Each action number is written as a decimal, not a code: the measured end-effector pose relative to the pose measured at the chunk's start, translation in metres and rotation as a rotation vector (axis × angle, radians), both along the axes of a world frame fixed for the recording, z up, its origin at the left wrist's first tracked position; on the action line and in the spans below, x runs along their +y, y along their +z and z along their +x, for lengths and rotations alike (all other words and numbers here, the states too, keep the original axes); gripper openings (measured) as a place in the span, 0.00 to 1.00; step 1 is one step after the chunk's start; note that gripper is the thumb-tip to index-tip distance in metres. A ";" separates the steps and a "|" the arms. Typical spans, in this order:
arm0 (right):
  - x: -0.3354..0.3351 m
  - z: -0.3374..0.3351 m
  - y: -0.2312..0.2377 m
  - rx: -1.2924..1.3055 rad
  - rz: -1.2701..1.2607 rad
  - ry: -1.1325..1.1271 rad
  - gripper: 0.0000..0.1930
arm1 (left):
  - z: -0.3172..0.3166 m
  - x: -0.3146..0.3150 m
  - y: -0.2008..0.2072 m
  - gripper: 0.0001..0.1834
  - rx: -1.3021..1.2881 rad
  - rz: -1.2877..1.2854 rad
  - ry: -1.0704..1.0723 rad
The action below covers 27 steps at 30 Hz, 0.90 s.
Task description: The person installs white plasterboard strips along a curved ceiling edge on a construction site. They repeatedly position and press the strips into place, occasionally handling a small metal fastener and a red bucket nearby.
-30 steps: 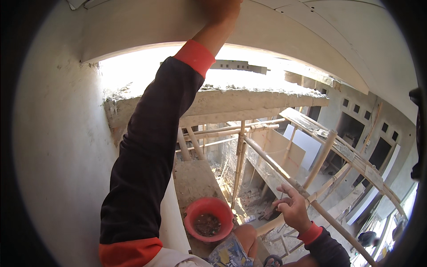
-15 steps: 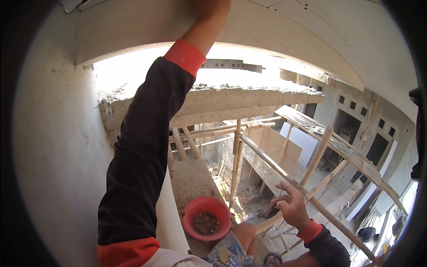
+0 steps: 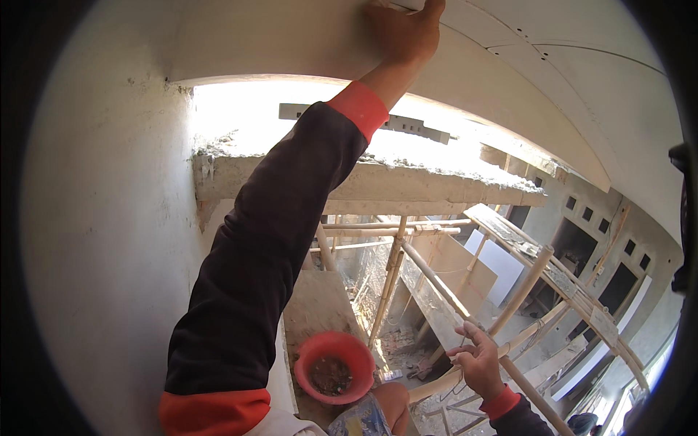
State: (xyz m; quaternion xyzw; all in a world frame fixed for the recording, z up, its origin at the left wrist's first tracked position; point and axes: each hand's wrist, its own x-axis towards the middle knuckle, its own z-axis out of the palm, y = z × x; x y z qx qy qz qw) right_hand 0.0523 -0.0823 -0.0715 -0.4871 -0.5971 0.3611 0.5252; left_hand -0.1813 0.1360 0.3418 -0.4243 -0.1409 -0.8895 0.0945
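My left hand (image 3: 408, 35) reaches up at the top of the view against a pale vertical board (image 3: 276, 40) under the ceiling. Its fingers are apart, and the upper edge cuts off some fingertips. Lower right, my right hand (image 3: 480, 367) is raised beside a bamboo pole (image 3: 436, 280), with thumb and fingers pinched. A thin dark sliver shows at its fingertips, too small to name. Below my left arm stands a red plastic basin (image 3: 304, 367) on a plank platform (image 3: 313, 298). Small brownish bits lie in the basin, next to my bare knee.
A rough concrete beam (image 3: 378, 182) crosses ahead beneath a bright opening. On the left rises a plastered wall (image 3: 109, 218). Bamboo scaffolding (image 3: 520, 291) fills the right, above rubble on a lower level (image 3: 396, 341). White ceiling panels (image 3: 582, 80) hang overhead.
The view has shifted, and my left hand now shows more fully, farther right along the board. My right hand keeps its pinch and sits slightly lower in view.
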 end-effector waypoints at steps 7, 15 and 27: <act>0.005 0.002 -0.005 0.023 -0.011 -0.002 0.36 | -0.008 0.002 0.000 0.54 0.192 -0.052 -0.403; 0.007 -0.001 -0.003 -0.019 -0.026 -0.011 0.38 | -0.006 -0.003 -0.001 0.53 0.179 -0.022 -0.475; 0.004 0.001 -0.004 0.007 -0.044 -0.017 0.36 | 0.001 -0.003 -0.002 0.50 0.185 0.011 -0.532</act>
